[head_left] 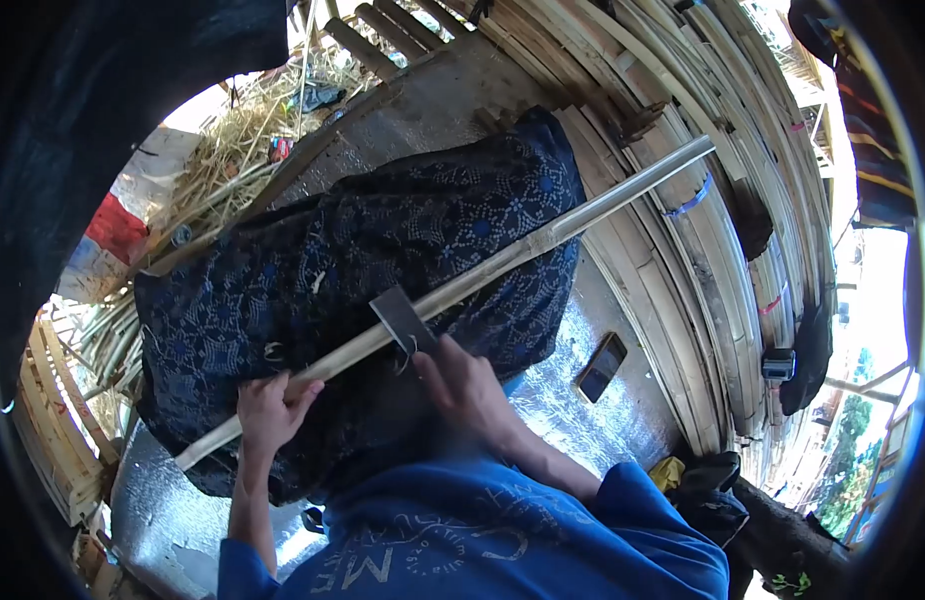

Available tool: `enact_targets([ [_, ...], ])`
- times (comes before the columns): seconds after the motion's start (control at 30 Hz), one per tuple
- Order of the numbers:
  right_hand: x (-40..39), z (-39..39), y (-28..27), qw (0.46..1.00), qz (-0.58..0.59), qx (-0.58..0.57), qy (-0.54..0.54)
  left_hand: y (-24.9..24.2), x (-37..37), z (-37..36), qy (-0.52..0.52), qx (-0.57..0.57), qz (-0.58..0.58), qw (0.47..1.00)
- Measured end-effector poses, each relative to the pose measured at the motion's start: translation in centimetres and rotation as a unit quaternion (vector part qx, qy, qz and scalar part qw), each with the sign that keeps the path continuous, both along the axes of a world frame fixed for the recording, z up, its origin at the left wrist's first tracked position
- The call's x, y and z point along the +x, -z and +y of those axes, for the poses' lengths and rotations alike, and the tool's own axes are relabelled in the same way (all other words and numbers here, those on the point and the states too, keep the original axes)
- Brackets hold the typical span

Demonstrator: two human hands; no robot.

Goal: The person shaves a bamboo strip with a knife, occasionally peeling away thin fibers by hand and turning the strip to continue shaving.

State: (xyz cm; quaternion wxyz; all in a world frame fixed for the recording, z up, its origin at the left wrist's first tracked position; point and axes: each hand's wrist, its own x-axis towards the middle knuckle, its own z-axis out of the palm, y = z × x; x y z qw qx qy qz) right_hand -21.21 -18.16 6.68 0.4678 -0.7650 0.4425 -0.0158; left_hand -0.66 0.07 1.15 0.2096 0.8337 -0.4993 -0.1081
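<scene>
A long pale bamboo strip [503, 257] lies diagonally across the dark blue patterned cloth [413, 205] over the person's lap. My left hand [273, 408] is closed round the strip near its lower left end. My right hand [465, 385] is closed on the handle of a wide-bladed knife [403, 316]; the handle is mostly hidden by the fingers. The blade lies across the strip near its middle, and a thin curled shaving [415, 350] shows beside the blade, close to my right fingers.
Stacked bamboo strips [673, 250] curve along the right side. A phone [603, 367] lies on the shiny floor mat [573, 425]. Straw and cut bamboo pieces [218, 175] are heaped at the upper left. Bamboo slats [58, 420] stand at the far left, and a dark bag [711, 495] sits lower right.
</scene>
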Motion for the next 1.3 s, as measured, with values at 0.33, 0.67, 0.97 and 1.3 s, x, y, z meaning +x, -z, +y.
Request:
enact_targets([
  [0.33,-0.2,-0.9,0.4,0.997,-0.023,-0.050,0.051,0.1,-0.1,-0.3,-0.024,0.066,0.040,0.997],
  [0.67,-1.3,-11.1,-4.1,0.980,-0.025,-0.136,0.141,-3.5,1.5,-7.7,0.015,-0.008,0.048,0.999],
  [0.97,-1.5,-6.9,-2.4,0.989,-0.022,-0.077,0.127,-3.0,2.1,-7.4,0.044,0.060,0.022,0.997],
  [1.3,2.0,0.5,1.8,0.990,-0.136,0.011,-0.034,-4.0,0.6,-7.9,0.074,0.025,0.085,0.993],
])
